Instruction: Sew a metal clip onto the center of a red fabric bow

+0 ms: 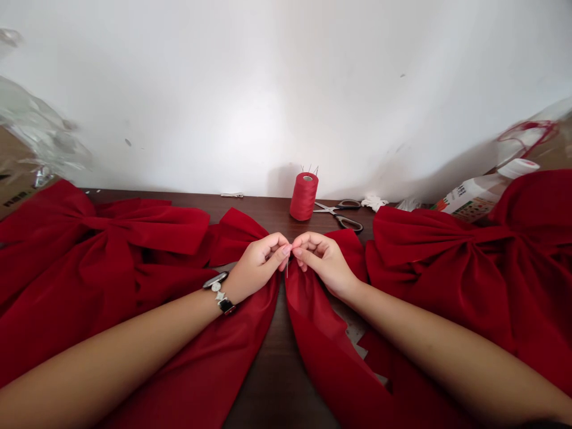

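Near the middle of the frame, the left hand (257, 268) and the right hand (324, 262) met above a dark wooden table (268, 208), their fingertips (285, 250) almost touching. Both hands were curled nearly closed, pinching a thin sewing needle (286, 268) that stood almost upright between them. Whether thread ran through it was too fine to tell, and no cloth showed in the pinch. The step in hand looked like close needle handling, and the next move called for a steady, small movement of the fingertips.

Two large red fabric bows (111, 238) and (447, 256) filled the left and right of the frame, their long tails running down under both forearms. A wristwatch (217, 292) circled the left wrist. Open room lay mainly in a narrow strip of bare wood between the tails at lower centre and along the table's far edge. Beyond the hands, a spool of red thread (304, 196) stood upright beside black-handled scissors (338, 214). A printed carton (473, 199) leaned at the right, and plastic sheeting (36, 125) bulged at upper left.
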{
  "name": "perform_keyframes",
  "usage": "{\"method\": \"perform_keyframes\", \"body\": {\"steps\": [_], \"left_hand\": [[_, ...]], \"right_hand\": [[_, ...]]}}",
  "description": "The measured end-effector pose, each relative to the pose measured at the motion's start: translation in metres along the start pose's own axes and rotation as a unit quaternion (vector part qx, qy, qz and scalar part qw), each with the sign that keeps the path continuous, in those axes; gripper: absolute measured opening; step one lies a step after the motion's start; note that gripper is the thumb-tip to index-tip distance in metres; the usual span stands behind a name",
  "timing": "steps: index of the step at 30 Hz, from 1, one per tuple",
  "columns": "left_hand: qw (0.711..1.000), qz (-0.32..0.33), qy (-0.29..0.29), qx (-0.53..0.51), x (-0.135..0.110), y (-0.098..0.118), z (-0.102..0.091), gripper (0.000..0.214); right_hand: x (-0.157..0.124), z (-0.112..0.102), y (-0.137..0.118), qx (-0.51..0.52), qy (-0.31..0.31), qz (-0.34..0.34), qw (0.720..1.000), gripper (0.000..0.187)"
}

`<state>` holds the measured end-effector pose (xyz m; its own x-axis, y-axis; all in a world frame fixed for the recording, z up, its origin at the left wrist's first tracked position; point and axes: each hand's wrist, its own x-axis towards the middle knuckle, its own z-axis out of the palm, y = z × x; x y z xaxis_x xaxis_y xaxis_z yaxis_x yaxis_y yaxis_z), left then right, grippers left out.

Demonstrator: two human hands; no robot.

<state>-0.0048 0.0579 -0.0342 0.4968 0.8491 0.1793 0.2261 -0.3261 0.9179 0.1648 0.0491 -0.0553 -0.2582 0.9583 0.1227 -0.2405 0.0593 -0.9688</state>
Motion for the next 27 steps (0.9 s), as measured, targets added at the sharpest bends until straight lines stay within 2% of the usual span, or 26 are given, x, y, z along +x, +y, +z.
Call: {"method": "perform_keyframes", "body": {"steps": [9,27], "left_hand": [[1.0,-0.006,-0.014,-0.017,-0.0001,-0.0021,-0.0009,0.03],[0.999,-0.008,-0.047,-0.011,0.0,-0.002,-0.0009,0.033]], "right_hand": [[-0.0001,-0.003,-0.0009,0.003,-0.007,-0.012,1.0,0.019],[0.0008,-0.0036,0.0002,-0.004,-0.007,-0.009,1.0,0.027]]}}
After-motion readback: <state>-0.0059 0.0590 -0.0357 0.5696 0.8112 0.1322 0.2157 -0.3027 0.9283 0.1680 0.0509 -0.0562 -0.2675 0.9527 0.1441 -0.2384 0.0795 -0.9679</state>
